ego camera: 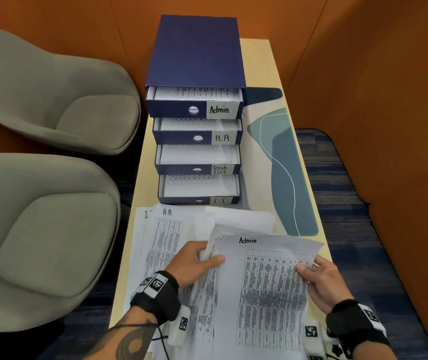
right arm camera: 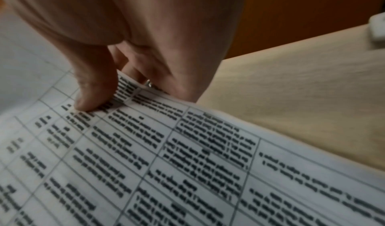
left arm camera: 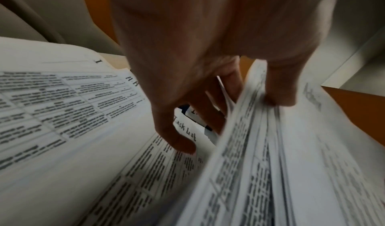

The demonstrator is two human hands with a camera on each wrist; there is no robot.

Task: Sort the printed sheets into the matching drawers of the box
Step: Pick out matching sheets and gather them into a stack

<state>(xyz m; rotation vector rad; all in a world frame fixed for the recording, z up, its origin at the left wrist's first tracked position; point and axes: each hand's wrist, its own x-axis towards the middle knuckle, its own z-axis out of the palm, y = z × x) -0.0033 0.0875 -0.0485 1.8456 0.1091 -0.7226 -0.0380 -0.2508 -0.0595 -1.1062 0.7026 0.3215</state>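
Left hand (ego camera: pixel 194 263) clamped on the left edge of a bundle of printed sheets (ego camera: pixel 267 287), thumb pressed on top, fingers curled beneath among the pages. In the left wrist view, left hand (left arm camera: pixel 208 75) with thumb on the upper face of the sheaf and fingers (left arm camera: pixel 179 140) reaching down to a lower page headed "Task List". Right hand (ego camera: pixel 322 279) pinching the right edge of the same bundle, thumb on top and fingers under it; in the right wrist view, right hand (right arm camera: pixel 133 51) with thumb tip flat on the printed table. Top page of the bundle headed "Admin", lifted slightly off the surface (ego camera: pixel 272 63).

Beneath and to the left, more loose sheets (ego camera: pixel 161 237) spread on the surface, one headed "H.R", another showing only an "I" at its corner.

Just beyond the papers, a dark blue box (ego camera: pixel 197 53) with four drawers, all pulled out in steps toward the near edge and each already holding printed pages. Admin drawer (ego camera: pixel 179 107) on top, H.R drawer (ego camera: pixel 179 137) next, Task List drawer (ego camera: pixel 181 168) third, bottom drawer (ego camera: pixel 179 200) lowest with its label partly hidden by the papers.

Right of the box, a mat (ego camera: pixel 283 162) in teal shades lying on the surface. Two grey chairs (ego camera: pixel 44 100) to the left, orange upholstered walls (ego camera: pixel 376 74) behind and to the right.
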